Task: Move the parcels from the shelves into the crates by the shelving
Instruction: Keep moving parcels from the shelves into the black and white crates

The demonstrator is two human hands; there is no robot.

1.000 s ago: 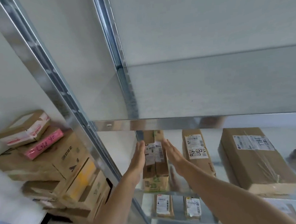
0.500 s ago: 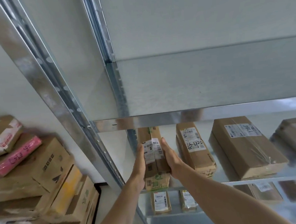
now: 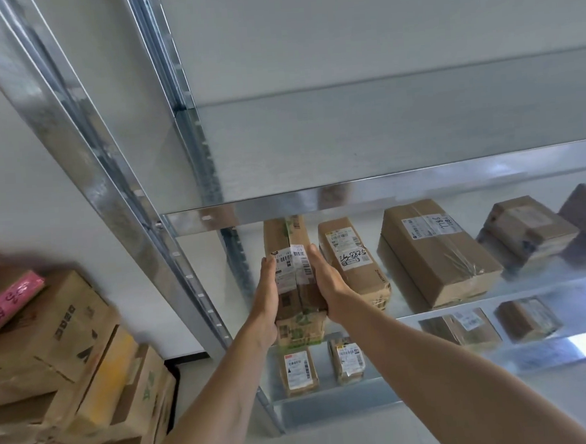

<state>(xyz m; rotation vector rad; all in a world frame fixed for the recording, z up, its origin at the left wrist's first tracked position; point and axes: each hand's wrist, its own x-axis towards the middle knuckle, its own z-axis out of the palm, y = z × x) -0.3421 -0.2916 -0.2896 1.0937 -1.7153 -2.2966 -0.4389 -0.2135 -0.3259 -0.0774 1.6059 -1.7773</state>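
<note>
long cardboard parcel [image 3: 288, 253] slid forward between hands [image 3: 265, 294]

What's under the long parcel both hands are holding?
On the lower shelf, two small labelled parcels. The long parcel, left hand and right hand hide whether it touches its own shelf.

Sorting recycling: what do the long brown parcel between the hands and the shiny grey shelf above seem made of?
Long brown parcel: matt cardboard, by its dull brown folded faces. Shiny grey shelf: likely galvanised sheet steel, by its mottled reflective sheen.
</note>
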